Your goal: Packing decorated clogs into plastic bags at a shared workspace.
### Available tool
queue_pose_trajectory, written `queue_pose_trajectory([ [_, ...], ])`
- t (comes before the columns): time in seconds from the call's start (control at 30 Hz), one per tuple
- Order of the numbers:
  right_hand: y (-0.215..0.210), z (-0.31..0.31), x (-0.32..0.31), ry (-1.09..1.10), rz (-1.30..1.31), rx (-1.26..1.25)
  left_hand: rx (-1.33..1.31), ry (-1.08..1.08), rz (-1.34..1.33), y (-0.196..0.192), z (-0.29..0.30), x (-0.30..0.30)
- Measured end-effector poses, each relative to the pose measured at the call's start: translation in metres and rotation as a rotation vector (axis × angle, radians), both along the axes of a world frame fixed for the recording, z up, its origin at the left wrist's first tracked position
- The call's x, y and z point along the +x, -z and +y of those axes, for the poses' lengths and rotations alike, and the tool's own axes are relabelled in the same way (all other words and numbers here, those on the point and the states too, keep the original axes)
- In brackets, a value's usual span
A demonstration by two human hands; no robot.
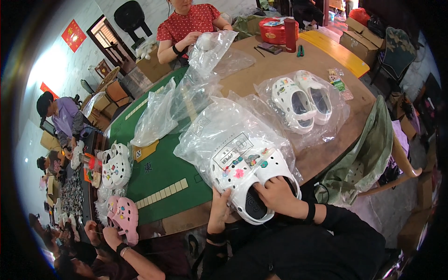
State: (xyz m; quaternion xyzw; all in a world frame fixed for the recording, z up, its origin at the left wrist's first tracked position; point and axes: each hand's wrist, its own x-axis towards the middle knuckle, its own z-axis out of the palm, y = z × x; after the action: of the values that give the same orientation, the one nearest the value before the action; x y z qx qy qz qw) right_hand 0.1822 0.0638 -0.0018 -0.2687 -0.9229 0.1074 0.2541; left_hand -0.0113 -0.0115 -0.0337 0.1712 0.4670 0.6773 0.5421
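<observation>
1. L hand (218, 211): closed round outer side of a pr. of white perforated clogs w/ coloured charms (233, 182); load shared w/ R hand not determinable.
2. R hand (279, 195): fingers bent and dipped into the clog openings; whether a firm grip is taken can't be told. Black bands are worn at both wrists.
3. Pr. location: at near edge of the brown tabletop (322, 156), in front of the wearer, heels toward the body.
4. Container A, clear printed plastic bag (224, 126): toe ends of the pr. covered by film, heel ends exposed; far part of bag puffed and spread over tabletop.
5. Container B, second clear plastic bag (343, 112): a second pr. of white charm-covered clogs (285, 100) contained, laid farther off to R.
6. Container C, clear bag held up by a co-worker in a red dotted shirt (189, 23): a white item is seen at the bag; type unclear.
7. Container D, open brown cardboard box (357, 46), far R: contents not made out.
8. L side: another white charm-covered pr. (116, 165) noted beyond the pink charm-covered clogs (123, 217); a second co-worker's hands are seen near the latter.
</observation>
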Motion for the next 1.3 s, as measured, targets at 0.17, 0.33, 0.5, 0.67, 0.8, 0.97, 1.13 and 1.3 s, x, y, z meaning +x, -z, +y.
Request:
queue_pose_trajectory([
  [0.17, -0.017, 0.009, 0.015, -0.264, -0.165, -0.056, -0.088, -0.003, -0.018, 0.018, 0.002, -0.005],
  [0.33, -0.042, 0.085, 0.051, -0.459, -0.131, -0.617, -0.044, -0.013, 0.031, 0.017, -0.003, 0.0],
  [0.5, -0.019, 0.126, 0.039, 0.192, -0.019, 0.095, -0.036, -0.059, 0.02, 0.014, -0.001, 0.009],
  [0.67, 0.013, 0.129, 0.027, -0.035, -0.009, -0.189, -0.017, -0.424, 0.551, 0.011, -0.009, 0.041],
  [0.8, 0.013, 0.13, 0.027, 0.049, 0.104, -0.212, 0.007, -0.259, 0.889, 0.023, -0.027, 0.035],
  [0.97, 0.02, 0.128, 0.03, 0.117, 0.073, -0.233, 0.022, -0.192, 0.838, 0.013, -0.028, 0.035],
  [1.13, 0.021, 0.11, 0.024, 0.214, 0.196, -0.337, -0.065, -0.208, 0.974, 0.009, -0.029, 0.037],
  [1.3, 0.015, 0.084, 0.027, 0.267, 0.263, -0.42, -0.133, -0.315, 0.986, 0.008, -0.032, 0.031],
])
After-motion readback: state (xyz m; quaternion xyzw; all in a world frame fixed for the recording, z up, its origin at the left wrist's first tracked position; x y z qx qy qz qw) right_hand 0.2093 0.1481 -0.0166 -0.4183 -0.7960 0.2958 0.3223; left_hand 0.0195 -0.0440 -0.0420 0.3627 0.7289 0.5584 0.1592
